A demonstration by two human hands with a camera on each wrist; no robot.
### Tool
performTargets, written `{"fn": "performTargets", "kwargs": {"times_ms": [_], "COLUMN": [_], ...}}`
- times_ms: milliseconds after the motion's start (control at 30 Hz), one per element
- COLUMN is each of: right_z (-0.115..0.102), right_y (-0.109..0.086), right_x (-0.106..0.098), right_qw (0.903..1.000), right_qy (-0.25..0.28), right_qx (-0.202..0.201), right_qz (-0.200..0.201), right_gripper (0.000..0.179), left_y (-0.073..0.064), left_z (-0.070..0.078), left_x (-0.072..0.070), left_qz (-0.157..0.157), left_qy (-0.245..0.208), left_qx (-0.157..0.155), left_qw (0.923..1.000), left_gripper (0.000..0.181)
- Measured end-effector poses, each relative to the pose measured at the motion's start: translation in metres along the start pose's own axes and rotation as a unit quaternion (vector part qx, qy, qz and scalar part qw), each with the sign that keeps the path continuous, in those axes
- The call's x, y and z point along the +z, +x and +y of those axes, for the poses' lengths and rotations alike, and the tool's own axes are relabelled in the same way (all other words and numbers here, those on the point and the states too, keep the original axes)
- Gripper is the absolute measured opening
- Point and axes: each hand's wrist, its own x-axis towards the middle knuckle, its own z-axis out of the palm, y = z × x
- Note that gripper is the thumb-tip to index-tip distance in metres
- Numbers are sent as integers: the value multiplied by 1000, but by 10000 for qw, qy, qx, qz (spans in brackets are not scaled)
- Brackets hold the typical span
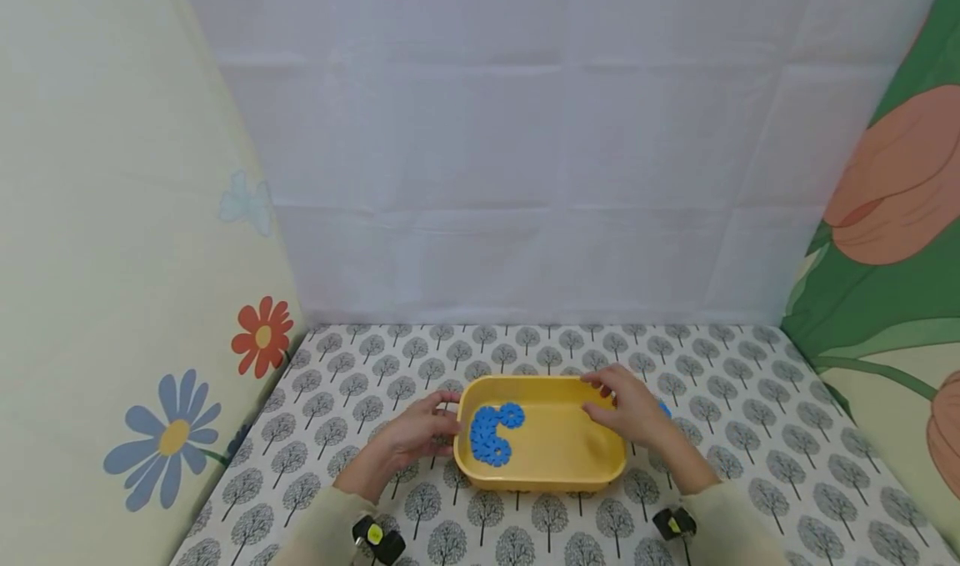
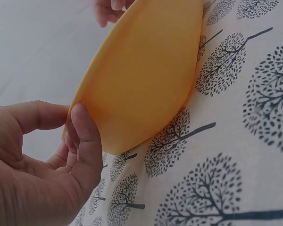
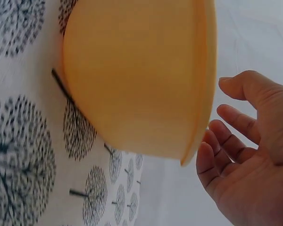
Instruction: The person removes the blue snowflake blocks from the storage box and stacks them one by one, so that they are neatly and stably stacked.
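A shallow yellow plastic tray with rounded corners stands on the patterned cloth. Several blue flower-shaped plastic discs lie bunched at its left end. My left hand is at the left end and holds the rim between thumb and fingers, as the left wrist view shows. Over the tray's right end hovers my right hand, fingers loosely bent and holding nothing. Its fingertips are close to the rim in the right wrist view. A bit of blue shows from behind the right hand, mostly hidden.
The table is covered by a white cloth printed with dark trees. A pale curtain hangs at its back. Walls with painted flowers stand at the left and right.
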Motion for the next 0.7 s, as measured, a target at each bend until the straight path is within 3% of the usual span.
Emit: {"fn": "performTargets", "kwargs": {"times_ms": [233,533,700], "right_z": [-14,-26,-36], "right_y": [7,14,17], "right_x": [18,41,48], "right_qw": [9998,9979,9968], "right_qy": [171,319,362], "right_qx": [3,-359,-310], "right_qz": [-142,-440,-648], "right_gripper": [38,41,44], "left_y": [0,1,0], "left_z": [0,-1,0], "left_x": [0,-1,-1], "left_qz": [42,41,32], "left_qy": [10,37,39], "left_qx": [-32,-66,-44], "left_qw": [10000,10000,10000], "left_gripper": [52,52,52]}}
